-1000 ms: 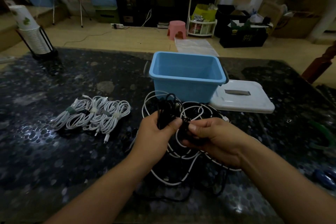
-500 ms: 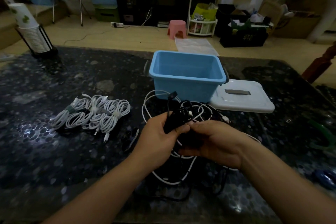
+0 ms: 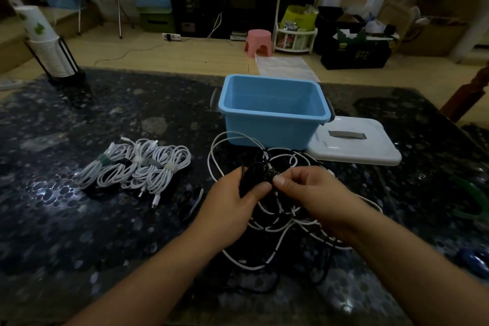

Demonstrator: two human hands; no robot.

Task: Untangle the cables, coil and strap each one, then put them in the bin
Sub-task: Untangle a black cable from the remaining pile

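Black cable [image 3: 252, 176], partly coiled, gripped in left hand [image 3: 232, 201], fingers curled round the bundle, thumb pressed across its front. Right hand [image 3: 311, 193] just beside, thumb and forefinger pinching the same black cable at a point where the two hands nearly touch. Below and around both hands, a loose tangle of white and black cables [image 3: 280, 222] spread over dark speckled stone table [image 3: 66, 233], white loops reaching up to the foot of the blue bin [image 3: 272, 127]. Bin upright, open, directly beyond the tangle; interior apparently bare, though its floor only partly visible. White lid [image 3: 354, 145] flat on the table, touching the bin's right side. Left of the tangle, apart from it, a row of white coiled cables [image 3: 135, 167] already strapped, lying side by side. Small dark straps [image 3: 190, 202] between that row and the left wrist. Stack of paper cups [image 3: 45, 42] in a black wire holder at the far left table edge.
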